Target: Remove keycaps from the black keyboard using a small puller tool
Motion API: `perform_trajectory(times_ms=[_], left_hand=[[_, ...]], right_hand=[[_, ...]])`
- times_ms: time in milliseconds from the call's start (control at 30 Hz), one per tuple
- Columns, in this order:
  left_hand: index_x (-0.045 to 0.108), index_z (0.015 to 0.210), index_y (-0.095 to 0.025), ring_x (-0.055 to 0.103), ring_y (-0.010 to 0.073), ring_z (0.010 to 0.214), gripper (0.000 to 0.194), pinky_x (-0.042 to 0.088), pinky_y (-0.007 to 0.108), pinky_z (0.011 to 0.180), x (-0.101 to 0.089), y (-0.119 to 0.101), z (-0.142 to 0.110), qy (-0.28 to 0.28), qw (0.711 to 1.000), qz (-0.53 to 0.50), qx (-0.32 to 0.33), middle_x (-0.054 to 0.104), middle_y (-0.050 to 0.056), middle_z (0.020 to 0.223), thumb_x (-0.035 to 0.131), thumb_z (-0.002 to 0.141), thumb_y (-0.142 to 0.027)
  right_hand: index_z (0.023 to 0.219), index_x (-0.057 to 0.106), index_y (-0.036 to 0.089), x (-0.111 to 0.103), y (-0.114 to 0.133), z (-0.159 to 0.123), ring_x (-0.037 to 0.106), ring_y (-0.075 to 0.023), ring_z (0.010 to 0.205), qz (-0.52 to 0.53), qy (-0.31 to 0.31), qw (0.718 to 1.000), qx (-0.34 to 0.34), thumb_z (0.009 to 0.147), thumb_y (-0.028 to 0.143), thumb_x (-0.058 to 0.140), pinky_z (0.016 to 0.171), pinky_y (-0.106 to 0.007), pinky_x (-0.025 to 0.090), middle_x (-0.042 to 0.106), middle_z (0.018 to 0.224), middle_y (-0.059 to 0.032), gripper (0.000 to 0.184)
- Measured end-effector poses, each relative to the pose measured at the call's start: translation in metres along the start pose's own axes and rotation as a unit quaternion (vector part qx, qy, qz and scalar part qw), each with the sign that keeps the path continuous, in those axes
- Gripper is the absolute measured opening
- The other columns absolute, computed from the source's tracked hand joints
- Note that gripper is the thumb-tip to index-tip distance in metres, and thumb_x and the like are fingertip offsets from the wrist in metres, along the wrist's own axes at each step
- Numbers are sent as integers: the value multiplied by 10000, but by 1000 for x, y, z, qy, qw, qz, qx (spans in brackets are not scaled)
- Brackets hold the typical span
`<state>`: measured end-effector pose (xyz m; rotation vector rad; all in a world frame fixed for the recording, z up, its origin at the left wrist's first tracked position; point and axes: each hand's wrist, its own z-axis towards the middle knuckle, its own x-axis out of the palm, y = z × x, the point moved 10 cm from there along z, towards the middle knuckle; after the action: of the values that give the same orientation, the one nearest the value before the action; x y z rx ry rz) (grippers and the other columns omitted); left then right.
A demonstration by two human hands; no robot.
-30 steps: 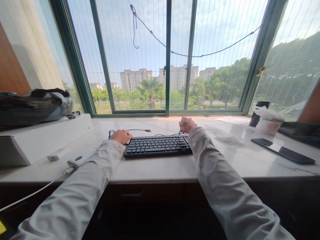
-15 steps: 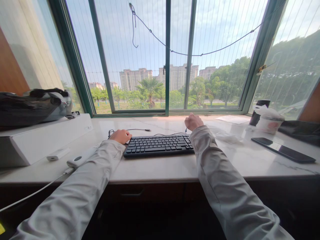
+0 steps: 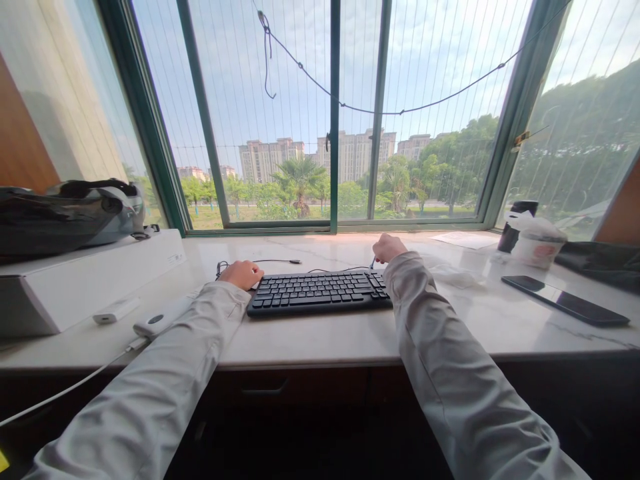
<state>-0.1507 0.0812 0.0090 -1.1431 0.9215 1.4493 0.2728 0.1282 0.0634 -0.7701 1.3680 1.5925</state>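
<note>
A black keyboard (image 3: 313, 293) lies flat on the pale marble-patterned counter (image 3: 320, 340). My left hand (image 3: 241, 274) is at its far left corner, fingers curled closed against that edge; their undersides are hidden. Over the far right corner, my right hand (image 3: 390, 249) is closed in a pinch. A small thin object with a dark tip (image 3: 373, 263) points down from its fingers toward the keys; its kind is too small to tell. Behind the keyboard runs a thin black cable (image 3: 273, 260) ending in a plug.
On the left stand a white box (image 3: 100, 280) with a dark visor-like item on top, a small white device (image 3: 116, 311) and a white corded device (image 3: 163, 320). To the right are crumpled clear plastic (image 3: 457, 275), a phone (image 3: 565, 300), a bagged cup (image 3: 540, 247) and a dark bottle.
My right hand has shifted slightly right and down, still pinching the small object. My left hand and the keyboard stay almost where they were.
</note>
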Motion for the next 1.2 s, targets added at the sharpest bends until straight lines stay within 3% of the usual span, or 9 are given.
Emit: perform_trajectory(times_ms=[100, 267, 567, 967, 1200], left_hand=[[758, 866, -297, 647, 287, 913, 387, 459, 315, 716, 0, 0, 0, 2, 1000, -1, 1, 727, 78, 968, 429, 765, -473], [759, 875, -295, 645, 295, 929, 391, 459, 324, 734, -1, -2, 0, -1, 1000, 0, 8, 729, 80, 980, 426, 761, -467], [757, 850, -294, 643, 294, 937, 384, 455, 316, 726, 0, -1, 0, 0, 1000, 2, 9, 731, 77, 962, 428, 762, -473], [761, 873, -291, 643, 300, 946, 380, 462, 322, 729, -1, -1, 0, 1, 1000, -5, 2, 730, 86, 990, 447, 763, -473], [763, 873, -287, 647, 285, 955, 382, 468, 306, 754, -2, -2, -1, 1, 1000, -1, 4, 733, 77, 986, 448, 765, -474]], right_hand=[[880, 706, 68, 4, -9, 0, 668, -211, 696, 46, 23, 998, 35, 856, 230, 535, 647, -285, 516, 707, 750, -157, 237], [977, 680, 59, 5, -16, 2, 667, -198, 631, 72, 21, 996, 55, 866, 250, 535, 612, -272, 520, 712, 727, -146, 264], [903, 682, 95, 10, -5, 2, 645, -180, 520, 49, 24, 998, 12, 890, 316, 489, 552, -283, 526, 702, 666, -113, 294], [930, 713, 133, 0, -12, 3, 669, -196, 661, 24, -15, 999, 27, 877, 353, 516, 691, -306, 531, 703, 710, -113, 300], [970, 712, 59, 6, -10, 5, 659, -214, 726, 3, 13, 1000, 17, 886, 289, 498, 671, -286, 521, 703, 783, -169, 325]])
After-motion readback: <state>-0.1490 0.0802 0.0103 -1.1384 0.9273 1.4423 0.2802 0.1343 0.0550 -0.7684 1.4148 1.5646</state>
